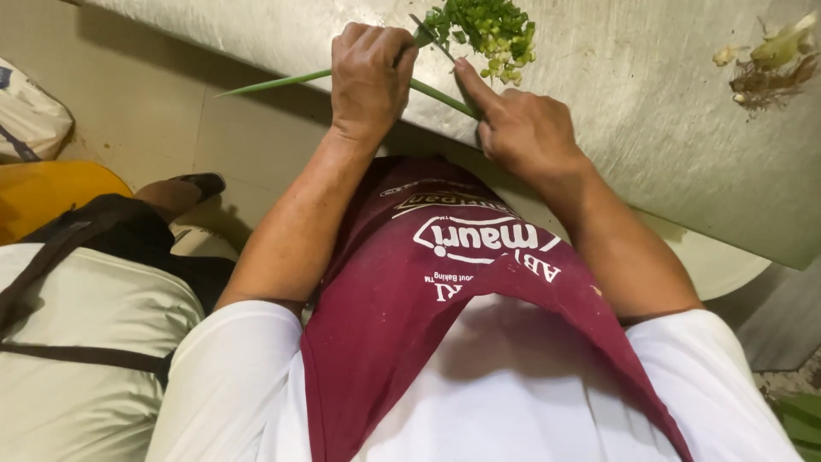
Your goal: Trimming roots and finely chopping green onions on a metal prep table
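Note:
My left hand is closed in a fist over a long green onion stalk at the edge of the steel table; the stalk sticks out left past the edge. My right hand is beside it, index finger stretched along a thin knife blade that points toward a pile of chopped green onion. The stalk's other end runs under my right hand. The knife handle is hidden in my right hand. I wear a maroon apron over a white shirt.
Onion roots and trimmings lie at the table's far right. Another person in beige clothing with dark straps is close on my left, their sandalled foot on the tiled floor. A yellow object and a bag lie beyond.

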